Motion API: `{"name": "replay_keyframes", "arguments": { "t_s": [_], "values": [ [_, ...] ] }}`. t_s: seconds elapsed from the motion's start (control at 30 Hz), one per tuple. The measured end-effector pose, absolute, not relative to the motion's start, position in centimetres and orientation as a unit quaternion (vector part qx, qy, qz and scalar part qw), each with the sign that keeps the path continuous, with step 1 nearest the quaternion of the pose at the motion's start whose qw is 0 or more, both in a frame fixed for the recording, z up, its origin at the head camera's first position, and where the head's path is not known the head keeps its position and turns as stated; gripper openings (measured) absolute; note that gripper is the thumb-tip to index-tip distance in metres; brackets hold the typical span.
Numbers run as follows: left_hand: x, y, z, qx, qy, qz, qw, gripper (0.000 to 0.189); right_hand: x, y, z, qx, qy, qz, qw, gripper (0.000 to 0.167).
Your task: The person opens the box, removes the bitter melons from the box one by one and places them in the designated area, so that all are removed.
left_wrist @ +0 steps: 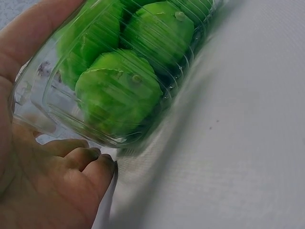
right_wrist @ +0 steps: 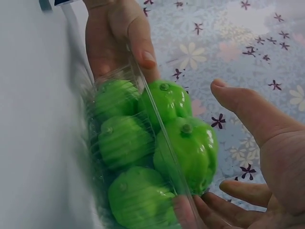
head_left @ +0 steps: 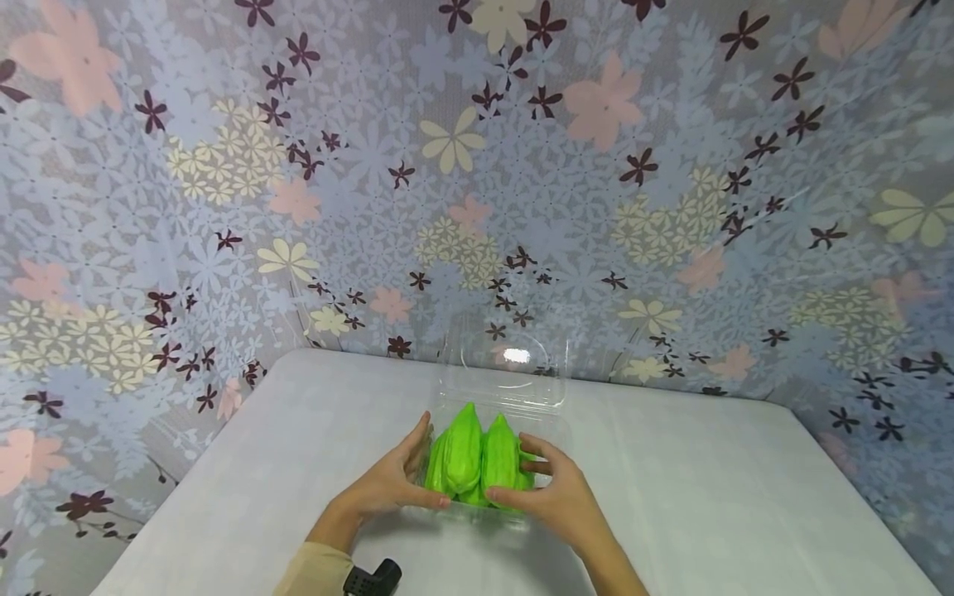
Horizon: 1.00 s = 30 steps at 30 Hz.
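Observation:
Several bright green, ribbed fruits with pointed tips point(head_left: 464, 454) lie in a clear plastic box point(left_wrist: 52, 107), stacked on each other. Its transparent lid point(head_left: 503, 382) stands raised at the back. My left hand point(head_left: 383, 482) grips the box's left end, thumb over the rim and fingers along the outside wall. Seen in the right wrist view, short stem stubs mark the fruits' near ends. My right hand point(right_wrist: 281, 167) is spread at the other end, its lower fingers beside an upper fruit point(right_wrist: 188, 152) and its thumb held apart from it.
The box is on a white-covered table point(head_left: 693, 488), with cloth on both sides of it. Behind rises a flower-patterned wall point(head_left: 477, 190), close to the raised lid. A black device point(head_left: 373, 577) is worn on the left wrist.

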<state>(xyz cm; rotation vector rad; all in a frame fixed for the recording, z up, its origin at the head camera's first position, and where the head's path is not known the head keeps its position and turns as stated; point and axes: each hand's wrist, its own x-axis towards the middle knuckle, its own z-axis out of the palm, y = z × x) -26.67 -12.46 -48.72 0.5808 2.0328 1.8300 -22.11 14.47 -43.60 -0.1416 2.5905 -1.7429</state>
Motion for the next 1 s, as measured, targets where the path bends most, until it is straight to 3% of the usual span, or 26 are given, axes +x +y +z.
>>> {"name": "replay_keyframes", "arguments": {
  "t_s": [1.0],
  "values": [
    [-26.5,-12.4,-48.6,0.204,0.717,0.644,0.172,0.132,-21.7,12.9,-44.1,-0.058,0.852,-0.518,-0.052,0.079]
  ]
}}
